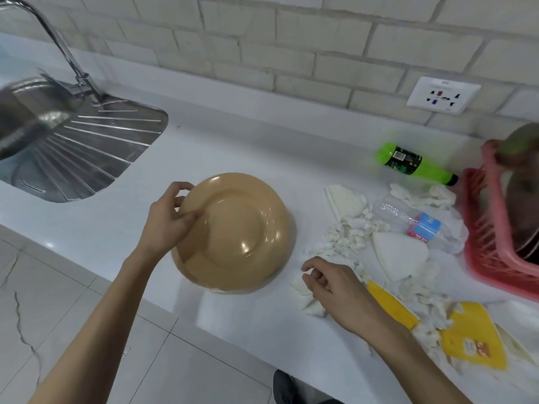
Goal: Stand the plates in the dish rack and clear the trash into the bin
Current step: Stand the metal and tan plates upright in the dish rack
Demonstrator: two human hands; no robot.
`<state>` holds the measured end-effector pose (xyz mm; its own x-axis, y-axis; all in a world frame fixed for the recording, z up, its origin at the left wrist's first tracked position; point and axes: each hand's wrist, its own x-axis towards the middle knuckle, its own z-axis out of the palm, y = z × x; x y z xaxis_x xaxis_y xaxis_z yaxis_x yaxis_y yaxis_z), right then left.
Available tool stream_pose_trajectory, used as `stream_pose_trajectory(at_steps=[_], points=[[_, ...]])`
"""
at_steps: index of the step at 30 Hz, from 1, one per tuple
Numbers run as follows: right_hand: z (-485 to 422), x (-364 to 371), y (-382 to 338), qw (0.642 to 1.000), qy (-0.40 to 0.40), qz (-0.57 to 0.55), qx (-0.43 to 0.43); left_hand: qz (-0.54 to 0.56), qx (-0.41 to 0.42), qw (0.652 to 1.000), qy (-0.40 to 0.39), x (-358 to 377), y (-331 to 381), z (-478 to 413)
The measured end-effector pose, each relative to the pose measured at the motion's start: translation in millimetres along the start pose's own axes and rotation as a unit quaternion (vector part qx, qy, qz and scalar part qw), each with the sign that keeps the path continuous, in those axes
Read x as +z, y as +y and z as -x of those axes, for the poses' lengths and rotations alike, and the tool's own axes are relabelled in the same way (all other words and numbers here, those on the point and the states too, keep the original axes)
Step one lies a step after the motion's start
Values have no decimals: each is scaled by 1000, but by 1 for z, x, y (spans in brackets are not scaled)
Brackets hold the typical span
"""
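A steel sink (116, 141) with tap (84, 83) sits left in the white counter (248, 141), a socket (443, 95) on the wall.

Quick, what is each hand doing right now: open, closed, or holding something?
Left hand: grips the tan plate by its rim.
Right hand: open, fingers loosely curled, holding nothing.

Dish rack (501, 284): cut off by the right edge. The dark plates (522, 223) standing in it are blurred, and their number cannot be told. Sink (87, 158) and tap (58, 45): both run off the left edge. Tan plate (236, 231): motion-blurred, hiding most of a pale thing under its lower rim. Right hand (329, 290): covers part of a white scrap (306, 304). Yellow packet (472, 339): print too small to read.
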<state>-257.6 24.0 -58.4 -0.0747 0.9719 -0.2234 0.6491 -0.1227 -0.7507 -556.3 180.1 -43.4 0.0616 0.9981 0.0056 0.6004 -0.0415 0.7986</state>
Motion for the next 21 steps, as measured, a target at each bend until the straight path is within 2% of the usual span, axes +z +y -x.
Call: stream_pose_trajectory(at_steps=[4, 8, 11, 15, 21], points=[[5, -12, 10, 998, 31, -45, 27, 55, 17, 998, 4, 13, 22, 4], [16, -28, 19, 982, 99, -146, 63, 108, 39, 993, -30, 35, 56, 11], [33, -43, 23, 955, 145, -243, 88, 135, 56, 986, -78, 63, 86, 19], [67, -65, 38, 899, 212, -370, 103, 175, 89, 970, -141, 109, 129, 33], [138, -109, 74, 856, 316, -386, 133, 173, 139, 949, -224, 180, 195, 67]])
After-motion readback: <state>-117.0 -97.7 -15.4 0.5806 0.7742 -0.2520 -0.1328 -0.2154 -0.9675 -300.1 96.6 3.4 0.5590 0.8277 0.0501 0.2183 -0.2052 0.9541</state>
